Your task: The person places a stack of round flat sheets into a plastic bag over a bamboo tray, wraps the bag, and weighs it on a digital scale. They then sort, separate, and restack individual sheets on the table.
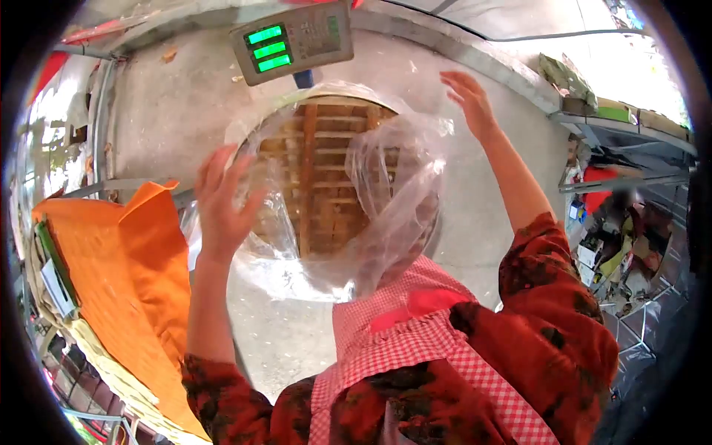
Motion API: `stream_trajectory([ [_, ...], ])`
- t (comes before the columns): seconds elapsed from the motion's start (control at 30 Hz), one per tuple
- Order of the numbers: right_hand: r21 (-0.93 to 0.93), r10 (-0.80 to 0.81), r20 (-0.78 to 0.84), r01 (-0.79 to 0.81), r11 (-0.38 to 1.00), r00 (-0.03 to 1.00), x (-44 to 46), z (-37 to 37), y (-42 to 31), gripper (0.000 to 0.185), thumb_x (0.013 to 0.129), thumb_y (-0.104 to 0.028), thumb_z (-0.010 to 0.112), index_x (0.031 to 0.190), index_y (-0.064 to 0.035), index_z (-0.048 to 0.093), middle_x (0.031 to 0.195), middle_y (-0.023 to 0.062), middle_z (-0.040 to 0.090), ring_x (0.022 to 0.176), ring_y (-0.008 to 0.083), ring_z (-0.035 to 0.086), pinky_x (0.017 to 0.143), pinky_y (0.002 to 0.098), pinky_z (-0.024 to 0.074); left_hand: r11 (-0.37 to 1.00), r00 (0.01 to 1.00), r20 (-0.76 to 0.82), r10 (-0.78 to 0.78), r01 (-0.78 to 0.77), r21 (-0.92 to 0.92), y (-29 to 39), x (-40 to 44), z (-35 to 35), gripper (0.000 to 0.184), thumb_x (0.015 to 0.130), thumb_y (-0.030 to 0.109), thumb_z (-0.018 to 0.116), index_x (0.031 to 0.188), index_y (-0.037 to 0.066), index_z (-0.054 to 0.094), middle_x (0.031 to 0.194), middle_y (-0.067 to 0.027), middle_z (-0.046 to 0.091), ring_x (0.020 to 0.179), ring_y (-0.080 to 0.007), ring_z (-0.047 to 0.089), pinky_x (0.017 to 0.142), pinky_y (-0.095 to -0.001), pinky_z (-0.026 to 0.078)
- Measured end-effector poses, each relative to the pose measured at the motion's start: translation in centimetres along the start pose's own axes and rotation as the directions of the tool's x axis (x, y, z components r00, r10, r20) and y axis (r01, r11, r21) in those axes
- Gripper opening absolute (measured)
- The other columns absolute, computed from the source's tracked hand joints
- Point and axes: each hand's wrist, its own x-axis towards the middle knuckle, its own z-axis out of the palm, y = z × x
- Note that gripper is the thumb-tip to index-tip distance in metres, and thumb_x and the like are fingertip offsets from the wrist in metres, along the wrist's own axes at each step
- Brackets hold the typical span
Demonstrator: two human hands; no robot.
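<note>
Clear plastic film [397, 174] lies loosely over a round basket [308, 185] with a wooden slatted surface, spilling past its front and left edges. Raised at the basket's left side, my left hand [226, 196] has its fingers spread, and the film shows close beside it. My right hand [469, 100] is up beyond the basket's right edge, fingers apart and holding nothing. Behind the basket stands a scale display [291, 42] with three green lit readouts.
Orange cloth [137, 259] hangs over something at the left. A metal shelf [630, 133] with a green packet stands at the right, mixed items [623, 245] below it. A low concrete ledge [475, 52] curves behind the concrete floor [170, 111].
</note>
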Motion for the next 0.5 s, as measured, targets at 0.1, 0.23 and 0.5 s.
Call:
stream_trajectory([
  [0.1, -0.306, -0.299, 0.47, 0.471, 0.827, 0.83, -3.7, 6.1, -7.8, 0.031, 0.089, -0.024, 0.057, 0.115, -0.0088, 0.06, 0.123, 0.0079, 0.058, 0.118, 0.0203, 0.051, 0.101, 0.038, 0.0368, 0.998, 0.997, -0.058, -0.048, 0.051, 0.048, -5.6, -1.7, 6.7, 0.027, 0.081, 0.008, 0.062, 0.107, 0.003, 0.06, 0.101, -0.0112, 0.061, 0.093, -0.0257, 0.059, 0.084, -0.0363, 0.048],
  [0.23, -0.439, -0.375, 0.796, 0.88, 0.184, 0.475, -6.1, 10.6, -6.6, 0.02, 0.082, -0.012, 0.06, 0.101, -0.0119, 0.063, 0.1, 0.0077, 0.062, 0.105, 0.0231, 0.055, 0.102, 0.04, 0.0352, 0.663, 0.827, 0.262, -0.498, 0.558, -0.499, -8.0, -0.5, 6.3, 0.018, 0.083, 0.008, 0.058, 0.099, 0.0, 0.062, 0.087, -0.0053, 0.061, 0.08, -0.0152, 0.058, 0.072, -0.0295, 0.048],
  [0.5, -0.584, 0.114, 0.809, 0.769, 0.261, 0.576, -13.6, -4.7, 3.1, 0.037, 0.07, 0.0, 0.058, 0.102, -0.0164, 0.067, 0.087, 0.0034, 0.063, 0.099, 0.0228, 0.057, 0.104, 0.0412, 0.0328, 0.073, 0.218, 0.514, -0.83, 0.955, -0.287, -20.6, -9.4, 12.7, 0.016, 0.08, 0.009, 0.061, 0.095, 0.004, 0.062, 0.083, -0.004, 0.059, 0.08, -0.0135, 0.056, 0.072, -0.0271, 0.045],
])
